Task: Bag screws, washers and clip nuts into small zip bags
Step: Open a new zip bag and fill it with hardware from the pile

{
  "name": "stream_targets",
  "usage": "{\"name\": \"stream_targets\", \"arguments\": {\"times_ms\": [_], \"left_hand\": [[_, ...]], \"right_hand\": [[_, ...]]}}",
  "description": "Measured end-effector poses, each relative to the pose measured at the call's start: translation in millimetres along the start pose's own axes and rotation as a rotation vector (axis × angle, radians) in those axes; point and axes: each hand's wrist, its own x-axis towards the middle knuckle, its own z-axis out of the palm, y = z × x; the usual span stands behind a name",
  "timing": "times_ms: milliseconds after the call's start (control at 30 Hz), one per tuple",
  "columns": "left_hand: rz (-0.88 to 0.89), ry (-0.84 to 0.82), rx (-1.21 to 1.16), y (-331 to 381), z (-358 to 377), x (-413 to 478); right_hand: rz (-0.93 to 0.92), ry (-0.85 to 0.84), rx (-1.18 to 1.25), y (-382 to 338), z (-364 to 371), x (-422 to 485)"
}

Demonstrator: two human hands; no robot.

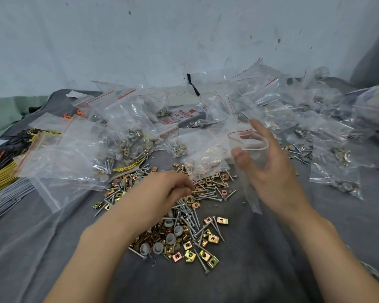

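A loose heap of silver screws (189,212), brass clip nuts (212,238) and grey washers (170,237) lies on the grey cloth (260,259) in the middle. My left hand (173,189) is down on the heap with fingers curled, pinching a few small parts that I cannot make out. My right hand (269,171) is raised to the right of the heap and holds a small clear zip bag (249,149) with its mouth held open between thumb and fingers. The bag hangs down past my palm.
Many filled and empty zip bags (123,127) are piled across the back and right (335,167). Yellow and black cable ties (2,176) and a grey stack lie at the left edge. A white wall stands behind.
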Motion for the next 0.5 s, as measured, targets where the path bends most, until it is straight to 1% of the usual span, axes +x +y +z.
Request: {"name": "stream_targets", "arguments": {"times_ms": [133,233,367,500], "left_hand": [[0.012,-0.082,0.056,-4,0,-5],[0.013,-0.115,-0.012,-8,-6,-13],[0.003,-0.185,-0.089,-7,-14,-24],[-0.054,-0.321,-0.029,-7,-10,-33]], "right_hand": [[0.026,0.061,0.145,-5,-4,3],[0.040,0.069,0.209,-7,-5,4],[0.029,0.066,0.213,-3,-7,5],[0.044,0.048,0.206,2,-8,7]]}}
